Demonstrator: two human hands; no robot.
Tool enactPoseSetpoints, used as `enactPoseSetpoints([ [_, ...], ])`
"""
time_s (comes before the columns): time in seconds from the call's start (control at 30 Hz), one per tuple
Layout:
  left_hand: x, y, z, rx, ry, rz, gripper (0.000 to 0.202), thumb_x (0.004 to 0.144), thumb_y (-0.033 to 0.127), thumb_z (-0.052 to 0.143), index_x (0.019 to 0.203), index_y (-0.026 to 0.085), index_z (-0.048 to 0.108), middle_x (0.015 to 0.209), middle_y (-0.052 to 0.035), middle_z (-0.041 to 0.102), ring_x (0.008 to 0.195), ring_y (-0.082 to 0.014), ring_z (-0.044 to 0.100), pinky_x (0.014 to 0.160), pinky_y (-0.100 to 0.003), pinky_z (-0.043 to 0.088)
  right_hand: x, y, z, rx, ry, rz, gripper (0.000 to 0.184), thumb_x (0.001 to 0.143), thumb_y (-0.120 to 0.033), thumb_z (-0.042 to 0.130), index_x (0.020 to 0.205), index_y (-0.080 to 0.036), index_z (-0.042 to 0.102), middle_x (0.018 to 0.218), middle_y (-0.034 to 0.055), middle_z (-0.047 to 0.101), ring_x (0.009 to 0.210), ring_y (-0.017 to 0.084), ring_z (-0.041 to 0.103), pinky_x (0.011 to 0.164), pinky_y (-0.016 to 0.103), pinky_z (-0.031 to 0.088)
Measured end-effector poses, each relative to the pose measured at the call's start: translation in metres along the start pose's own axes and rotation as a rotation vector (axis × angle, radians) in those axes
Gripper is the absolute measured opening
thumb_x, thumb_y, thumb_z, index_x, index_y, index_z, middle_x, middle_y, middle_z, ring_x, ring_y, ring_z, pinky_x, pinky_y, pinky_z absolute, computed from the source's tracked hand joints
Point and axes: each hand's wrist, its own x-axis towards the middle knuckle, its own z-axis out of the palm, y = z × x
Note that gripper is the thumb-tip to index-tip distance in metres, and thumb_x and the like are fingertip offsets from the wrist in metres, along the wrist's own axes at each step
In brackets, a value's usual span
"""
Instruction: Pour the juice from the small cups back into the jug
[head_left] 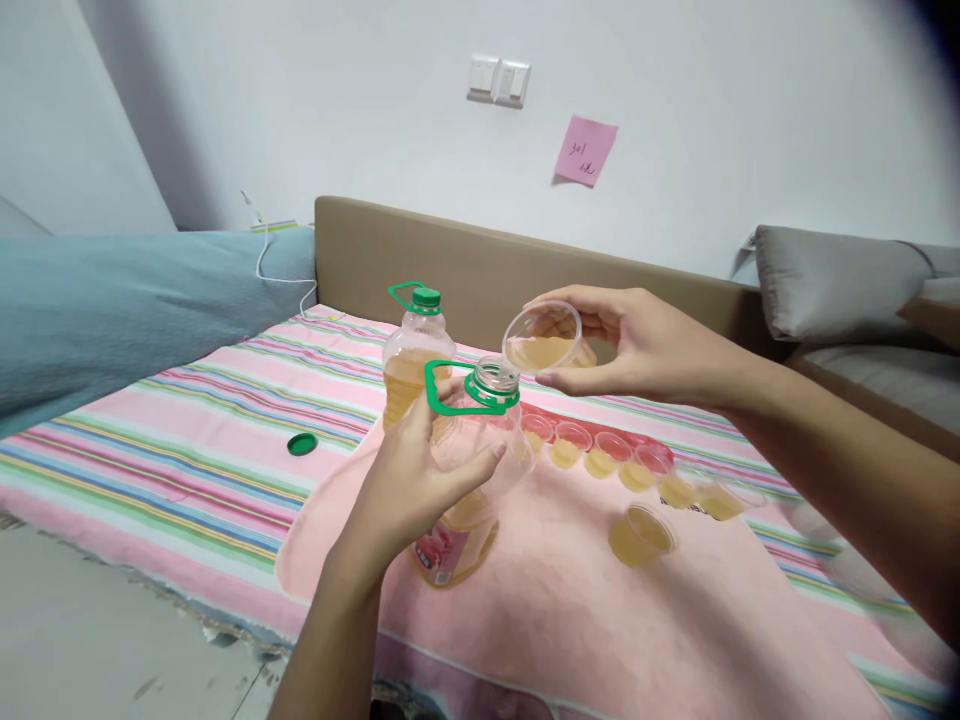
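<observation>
My left hand [420, 465] is wrapped round the upper body of a clear plastic jug [457, 545] with a green handle ring, its mouth uncapped and some yellowish liquid low inside. In my right hand [615, 335] is a clear plastic cup [544, 340], tilted toward the jug's mouth [496, 375], with yellowish liquid at its lip. Whether liquid is running from it I cannot tell. One more cup of the liquid [642, 534] stands on the pink mat, right of the jug. A row of several part-filled cups [600, 458] lies behind it.
A second jug [409, 370], capped in green, stands behind the first. A green cap [302, 444] lies on the striped sheet [225, 400] at left. The pink mat [555, 620] covers the front. Blurred clear cups [862, 560] are at right, near grey cushions [840, 280].
</observation>
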Motion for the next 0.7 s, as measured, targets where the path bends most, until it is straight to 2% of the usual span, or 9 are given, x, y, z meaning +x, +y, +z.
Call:
enactPoseSetpoints([
  [0.43, -0.001, -0.002, 0.001, 0.001, 0.009, -0.036, 0.067, 0.091, 0.042, 0.084, 0.149, 0.022, 0.057, 0.157, -0.0129, 0.063, 0.152, -0.0368, 0.054, 0.127, -0.055, 0.042, 0.003, -0.016, -0.002, -0.138, -0.004, -0.025, 0.046, 0.075, -0.039, 0.088, 0.12, -0.032, 0.08, 0.126, 0.0021, 0.081, 0.113, 0.032, 0.077, 0.098, 0.045, 0.062],
  [0.57, -0.001, 0.001, 0.0, -0.011, 0.005, -0.018, 0.059, 0.092, 0.04, 0.083, 0.145, 0.025, 0.062, 0.153, -0.0093, 0.066, 0.148, -0.0348, 0.057, 0.127, -0.052, 0.042, 0.004, -0.017, -0.004, -0.172, -0.007, -0.041, 0.048, 0.076, -0.039, 0.088, 0.122, -0.031, 0.079, 0.126, 0.003, 0.081, 0.114, 0.033, 0.076, 0.1, 0.046, 0.061],
  [0.7, -0.002, 0.002, -0.001, 0.004, 0.012, -0.034, 0.054, 0.092, 0.04, 0.081, 0.141, 0.026, 0.065, 0.146, -0.0083, 0.071, 0.142, -0.0361, 0.061, 0.124, -0.054, 0.044, 0.006, -0.019, -0.004, -0.194, -0.018, -0.06, 0.047, 0.076, -0.037, 0.087, 0.122, -0.032, 0.079, 0.126, 0.0026, 0.081, 0.116, 0.032, 0.076, 0.103, 0.047, 0.061],
])
